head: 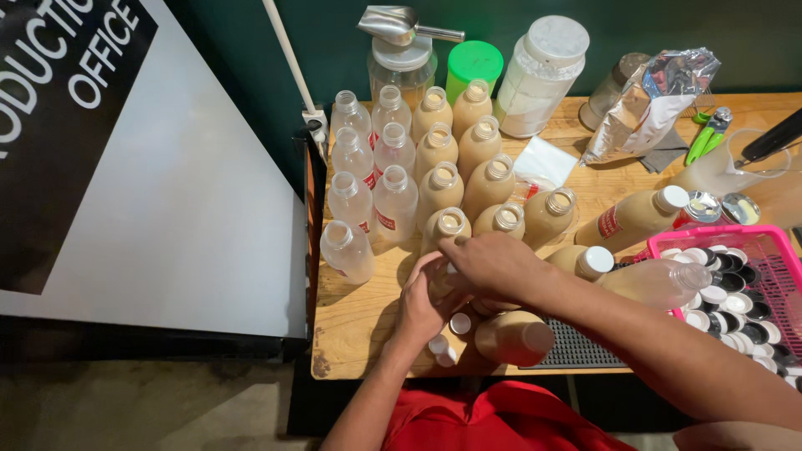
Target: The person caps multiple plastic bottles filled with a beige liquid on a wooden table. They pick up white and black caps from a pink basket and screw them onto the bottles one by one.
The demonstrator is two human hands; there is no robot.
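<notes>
At the middle of the frame, the left hand is gripping a filled bottle while the right hand is closing over its top. Full of tan liquid, it probably feels heavy and slick; the body gives the best hold. Open bottles are crowding behind, loose caps lying below, a pink basket sitting right.

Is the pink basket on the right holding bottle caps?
Yes, the pink basket at the table's right edge is filled with loose white and dark bottle caps.
</notes>
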